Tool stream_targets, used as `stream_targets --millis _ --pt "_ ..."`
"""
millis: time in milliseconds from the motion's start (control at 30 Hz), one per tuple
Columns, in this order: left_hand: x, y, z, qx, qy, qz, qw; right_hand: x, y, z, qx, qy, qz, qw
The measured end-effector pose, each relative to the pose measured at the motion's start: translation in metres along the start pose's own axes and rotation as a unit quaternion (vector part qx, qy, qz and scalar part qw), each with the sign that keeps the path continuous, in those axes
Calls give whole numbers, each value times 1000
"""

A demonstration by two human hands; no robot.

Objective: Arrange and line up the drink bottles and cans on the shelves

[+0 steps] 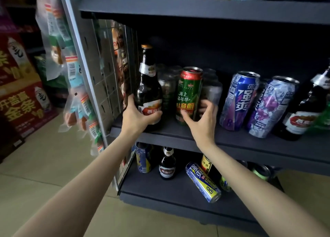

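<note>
Left hand (138, 117) grips brown bottle (148, 86); right hand (201, 119) spread beside green can (189, 95); 2 purple cans (257, 102) right.

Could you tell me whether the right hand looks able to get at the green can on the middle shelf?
Probably yes: the right hand is open right at the green can, with nothing between them.

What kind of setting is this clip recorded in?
Most likely a small shop or convenience store. Dark shelves hold beer bottles and drink cans such as a green can, bagged snacks hang off the shelf's end, and printed drink cartons are stacked on the floor at left.
</note>
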State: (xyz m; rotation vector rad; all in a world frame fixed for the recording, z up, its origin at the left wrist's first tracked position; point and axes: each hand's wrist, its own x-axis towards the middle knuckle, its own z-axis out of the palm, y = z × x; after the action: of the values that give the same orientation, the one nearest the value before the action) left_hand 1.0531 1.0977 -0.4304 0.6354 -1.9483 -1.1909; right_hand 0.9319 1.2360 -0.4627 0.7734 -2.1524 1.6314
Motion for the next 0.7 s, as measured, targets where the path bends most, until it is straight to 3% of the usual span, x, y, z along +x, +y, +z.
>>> stream_targets --millis 67,133,267,333,500,700 --pt "-21 6 -12 -5 -42 27 999 -9 -6 -9 37 17 -63 997" --pt "-41 10 -27 -3 -93 39 995 -22 -17 -24 95 -25 -113 989" --pt "-80 11 -52 49 -213 50 974 -33 -55 -60 238 -295 -51 924" --pt "-97 2 -52 97 -252 41 962 -33 -64 -67 222 -374 -20 900" --pt "-132 -49 -15 111 -323 -12 940 -71 -36 -68 88 -371 50 923" --pt "-141 -117 42 136 -378 -45 915 -102 29 -52 -67 -323 54 942"
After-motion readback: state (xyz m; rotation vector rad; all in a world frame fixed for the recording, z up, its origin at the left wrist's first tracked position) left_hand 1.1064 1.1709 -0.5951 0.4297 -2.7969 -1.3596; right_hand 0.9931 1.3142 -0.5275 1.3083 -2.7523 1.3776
